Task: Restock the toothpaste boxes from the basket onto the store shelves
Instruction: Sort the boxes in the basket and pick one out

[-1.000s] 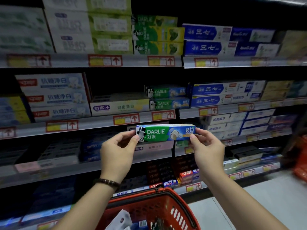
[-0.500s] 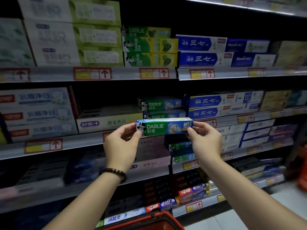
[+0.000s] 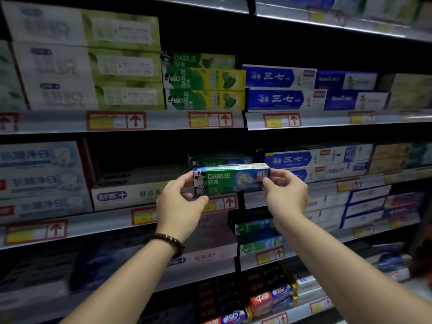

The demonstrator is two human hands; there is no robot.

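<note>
A green and blue Darlie toothpaste box (image 3: 230,178) is held level in front of the middle shelf (image 3: 77,224). My left hand (image 3: 181,202) pinches its left end and my right hand (image 3: 286,191) pinches its right end. Right behind the box, matching Darlie boxes (image 3: 222,160) are stacked on that shelf, and the held box covers most of them. The basket is out of view.
A white Saky box (image 3: 131,191) lies left of the Darlie stack, and blue boxes (image 3: 304,159) lie to its right. Green and yellow Darlie boxes (image 3: 203,83) fill the shelf above. More toothpaste fills the lower shelves.
Both hands have raised the box and moved it forward to the Darlie stack on the middle shelf. The view has tilted up and the red basket has dropped out of view.
</note>
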